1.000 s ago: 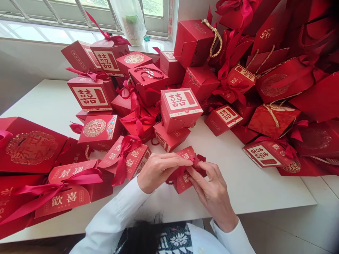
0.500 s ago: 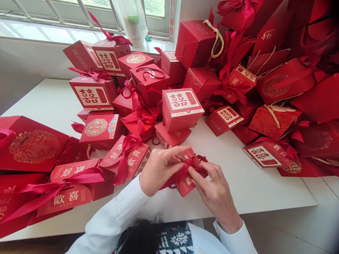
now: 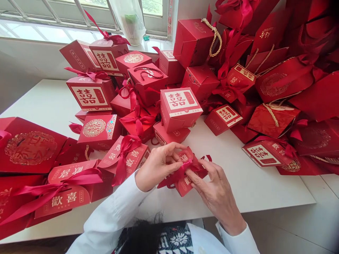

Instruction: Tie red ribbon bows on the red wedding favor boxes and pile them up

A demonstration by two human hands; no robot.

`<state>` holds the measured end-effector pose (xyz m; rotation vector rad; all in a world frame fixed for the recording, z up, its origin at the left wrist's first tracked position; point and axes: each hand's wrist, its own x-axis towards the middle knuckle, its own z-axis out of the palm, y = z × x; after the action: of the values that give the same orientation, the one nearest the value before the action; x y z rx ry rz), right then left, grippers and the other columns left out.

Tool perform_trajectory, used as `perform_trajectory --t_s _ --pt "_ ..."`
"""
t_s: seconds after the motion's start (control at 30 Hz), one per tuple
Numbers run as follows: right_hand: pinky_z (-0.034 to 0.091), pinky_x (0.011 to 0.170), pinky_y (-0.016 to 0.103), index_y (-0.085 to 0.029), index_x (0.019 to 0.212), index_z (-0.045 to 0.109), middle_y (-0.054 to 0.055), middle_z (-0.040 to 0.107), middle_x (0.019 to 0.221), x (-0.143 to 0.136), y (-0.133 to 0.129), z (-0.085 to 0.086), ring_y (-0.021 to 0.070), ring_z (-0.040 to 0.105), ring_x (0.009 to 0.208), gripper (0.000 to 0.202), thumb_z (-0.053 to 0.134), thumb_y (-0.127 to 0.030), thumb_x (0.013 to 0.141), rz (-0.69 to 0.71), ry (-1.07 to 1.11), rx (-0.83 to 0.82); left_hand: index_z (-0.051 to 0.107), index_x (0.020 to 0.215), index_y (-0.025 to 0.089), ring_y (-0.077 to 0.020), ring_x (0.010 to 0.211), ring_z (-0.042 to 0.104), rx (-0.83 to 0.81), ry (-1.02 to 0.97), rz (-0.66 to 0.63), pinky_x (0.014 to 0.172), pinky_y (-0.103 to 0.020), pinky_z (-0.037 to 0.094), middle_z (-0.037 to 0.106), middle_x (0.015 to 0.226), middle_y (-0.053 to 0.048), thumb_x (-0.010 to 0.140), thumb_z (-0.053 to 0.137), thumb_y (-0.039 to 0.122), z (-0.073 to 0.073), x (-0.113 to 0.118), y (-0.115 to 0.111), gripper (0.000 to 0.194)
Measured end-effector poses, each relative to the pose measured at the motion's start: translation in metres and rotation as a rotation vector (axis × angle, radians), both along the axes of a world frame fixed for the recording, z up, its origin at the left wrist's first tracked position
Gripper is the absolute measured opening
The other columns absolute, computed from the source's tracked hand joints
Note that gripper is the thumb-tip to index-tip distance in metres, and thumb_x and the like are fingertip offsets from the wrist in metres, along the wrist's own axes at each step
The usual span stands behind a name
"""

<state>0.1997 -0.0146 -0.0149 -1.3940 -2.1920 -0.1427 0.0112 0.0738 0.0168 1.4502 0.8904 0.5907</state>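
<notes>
A small red gift box (image 3: 184,187) with pale lettering rests on the white table near its front edge. Across its top runs a dark pink ribbon (image 3: 182,169), gathered at the middle. My left hand (image 3: 157,165) pinches the ribbon between thumb and fingers from the left side. From the right, my right hand (image 3: 214,190) has its fingertips closed on the ribbon near the middle of the box. The fingers partly cover the knot, so its exact form is hidden.
Many red boxes, such as one with a white label (image 3: 180,102), are piled behind my hands. More red bags (image 3: 284,81) crowd the right. A ribboned box (image 3: 70,190) lies left on the white table (image 3: 259,190). A wrapped cup (image 3: 132,28) stands on the windowsill.
My left hand has shifted slightly left and its fingers have curled in more. My right fingertips have moved slightly on the ribbon. The whole view has shifted a little.
</notes>
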Motion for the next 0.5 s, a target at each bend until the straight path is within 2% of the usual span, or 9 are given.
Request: perform_trajectory --t_s 0.2,0.3,0.4,0.5 --pt "0.047 0.093 0.045 -0.028 0.132 0.053 0.013 0.044 0.128 0.002 -0.002 0.000 0.0277 0.045 0.113 0.046 0.057 -0.014 0.088 0.013 0.038 -0.046 0.053 0.116 0.014 -0.0086 0.059 0.053 -0.053 -0.046 0.029 0.053 -0.018 0.040 0.061 0.074 0.000 0.083 0.060 0.023 -0.002 -0.001 0.000 0.035" --pt "0.043 0.096 0.046 -0.028 0.126 0.057 0.010 0.048 0.123 0.003 -0.003 0.001 0.0266 0.044 0.114 0.038 0.052 -0.016 0.091 0.024 0.224 -0.065 0.050 0.117 0.015 -0.0081 0.059 0.053 -0.048 -0.025 0.037 0.054 -0.019 0.040 0.061 0.075 0.000 0.083 0.060 0.022 -0.002 -0.001 -0.002 0.037" --pt "0.045 0.090 0.040 -0.029 0.113 0.064 0.006 0.057 0.105 0.005 0.003 0.006 0.0225 0.048 0.105 0.028 0.053 -0.017 0.091 -0.069 0.435 -0.067 0.048 0.118 0.015 -0.0080 0.060 0.053 -0.042 -0.012 0.034 0.055 -0.019 0.041 0.061 0.075 0.001 0.083 0.059 0.021 -0.002 -0.002 -0.002 0.038" --pt "0.048 0.084 0.034 -0.030 0.111 0.063 0.004 0.061 0.101 0.004 0.017 0.013 0.0209 0.052 0.101 0.023 0.059 -0.027 0.089 -0.140 0.551 -0.202 0.047 0.118 0.016 -0.0086 0.062 0.054 -0.014 -0.002 0.037 0.057 -0.020 0.043 0.062 0.077 0.001 0.082 0.059 0.020 -0.002 -0.003 -0.002 0.038"
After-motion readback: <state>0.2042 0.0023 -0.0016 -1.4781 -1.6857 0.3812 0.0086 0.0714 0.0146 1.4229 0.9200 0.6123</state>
